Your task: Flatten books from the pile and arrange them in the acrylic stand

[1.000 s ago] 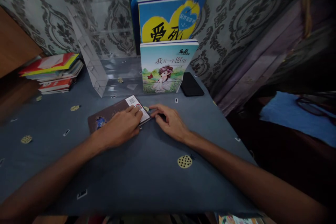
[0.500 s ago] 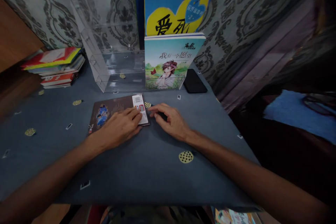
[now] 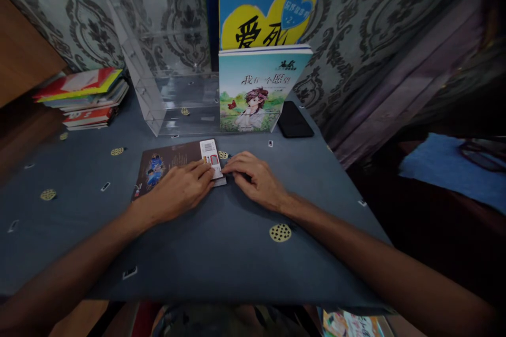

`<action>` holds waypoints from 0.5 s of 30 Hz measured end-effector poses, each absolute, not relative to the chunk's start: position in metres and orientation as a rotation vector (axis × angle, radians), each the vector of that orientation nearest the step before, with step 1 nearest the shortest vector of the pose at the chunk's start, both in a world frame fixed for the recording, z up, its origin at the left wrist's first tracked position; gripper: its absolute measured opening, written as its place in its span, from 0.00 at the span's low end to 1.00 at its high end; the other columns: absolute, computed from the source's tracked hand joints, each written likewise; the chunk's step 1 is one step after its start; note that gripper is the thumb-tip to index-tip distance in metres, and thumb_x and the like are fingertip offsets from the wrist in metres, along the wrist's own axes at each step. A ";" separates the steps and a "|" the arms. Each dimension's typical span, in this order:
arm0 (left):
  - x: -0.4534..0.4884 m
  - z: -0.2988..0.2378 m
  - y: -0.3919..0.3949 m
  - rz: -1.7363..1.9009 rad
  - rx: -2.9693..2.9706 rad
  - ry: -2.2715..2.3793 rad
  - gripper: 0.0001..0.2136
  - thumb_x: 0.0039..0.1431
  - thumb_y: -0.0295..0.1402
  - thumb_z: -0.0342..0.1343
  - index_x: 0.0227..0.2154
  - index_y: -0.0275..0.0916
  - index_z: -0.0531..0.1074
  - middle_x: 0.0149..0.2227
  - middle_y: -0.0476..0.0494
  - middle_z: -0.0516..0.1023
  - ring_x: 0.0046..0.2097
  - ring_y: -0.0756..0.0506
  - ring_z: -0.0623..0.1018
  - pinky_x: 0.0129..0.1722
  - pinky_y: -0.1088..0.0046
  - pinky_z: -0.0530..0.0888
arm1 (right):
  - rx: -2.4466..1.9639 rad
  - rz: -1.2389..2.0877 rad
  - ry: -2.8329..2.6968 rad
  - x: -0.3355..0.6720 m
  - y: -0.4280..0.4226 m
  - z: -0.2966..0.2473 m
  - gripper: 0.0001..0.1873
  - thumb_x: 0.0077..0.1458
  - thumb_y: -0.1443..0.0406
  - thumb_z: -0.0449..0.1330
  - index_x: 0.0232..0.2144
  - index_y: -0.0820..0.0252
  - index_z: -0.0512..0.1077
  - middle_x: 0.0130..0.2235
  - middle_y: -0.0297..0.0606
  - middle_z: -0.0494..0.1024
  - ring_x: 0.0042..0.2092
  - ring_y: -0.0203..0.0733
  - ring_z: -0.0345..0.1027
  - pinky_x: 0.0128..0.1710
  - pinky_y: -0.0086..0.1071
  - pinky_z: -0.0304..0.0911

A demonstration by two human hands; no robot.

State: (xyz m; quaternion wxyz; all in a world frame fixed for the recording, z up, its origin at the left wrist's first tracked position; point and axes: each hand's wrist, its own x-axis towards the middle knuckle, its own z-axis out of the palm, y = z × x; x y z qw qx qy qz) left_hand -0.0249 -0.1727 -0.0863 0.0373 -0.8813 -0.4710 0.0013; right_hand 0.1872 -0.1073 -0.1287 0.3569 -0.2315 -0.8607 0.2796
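"Where's the brown book [image 3: 174, 157]?"

"Flat on the table [image 3: 213, 253], a little left of the middle of the frame, its white barcode panel [image 3: 208, 147] towards the right. A pale strip [image 3: 220, 181] shows under its lower right corner."

"And the hands?"

"The left hand [image 3: 185, 188] lies across the lower right part of the book, fingers nearly straight and close together, tips on the white panel. The right hand [image 3: 256, 179] is curled narrow, fingertips right at the book's right edge. Whether they pinch that edge, I can't tell."

"How much room around it?"

"Above, only a thin band of cloth before the clear stand [image 3: 153, 118]. Left and below, wide stretches of cloth; the front edge runs along the bottom of the frame. The right edge slants down from the phone [image 3: 295, 120] to the lower right, with the right forearm stretched across that corner."

"What borders the top?"

"A white-bottomed teal book [image 3: 263, 89] upright in the stand, upper centre, and a pile of books [image 3: 85, 96] at upper left, well apart from the hands."
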 end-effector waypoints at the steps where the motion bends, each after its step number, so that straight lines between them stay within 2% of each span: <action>1: -0.025 -0.087 -0.173 -0.008 -2.705 -1.445 0.15 0.73 0.35 0.42 0.48 0.35 0.72 0.53 0.34 0.77 0.55 0.37 0.77 0.51 0.54 0.77 | -0.603 0.721 -2.225 0.187 -0.107 -0.129 0.18 0.57 0.74 0.51 0.39 0.54 0.79 0.39 0.39 0.80 0.46 0.45 0.71 0.49 0.45 0.67; 9: -0.027 -0.092 -0.172 -0.024 -2.673 -1.340 0.16 0.73 0.34 0.40 0.50 0.33 0.71 0.53 0.32 0.77 0.55 0.37 0.77 0.49 0.57 0.78 | -0.542 0.656 -2.239 0.186 -0.111 -0.126 0.14 0.59 0.72 0.52 0.39 0.57 0.77 0.39 0.41 0.80 0.46 0.45 0.70 0.48 0.44 0.68; 15: -0.026 -0.095 -0.173 -0.046 -2.633 -1.276 0.15 0.71 0.35 0.46 0.50 0.30 0.71 0.51 0.30 0.78 0.56 0.35 0.77 0.45 0.58 0.80 | -0.518 0.591 -2.292 0.185 -0.110 -0.127 0.11 0.60 0.70 0.55 0.39 0.58 0.77 0.38 0.41 0.80 0.45 0.46 0.70 0.48 0.44 0.68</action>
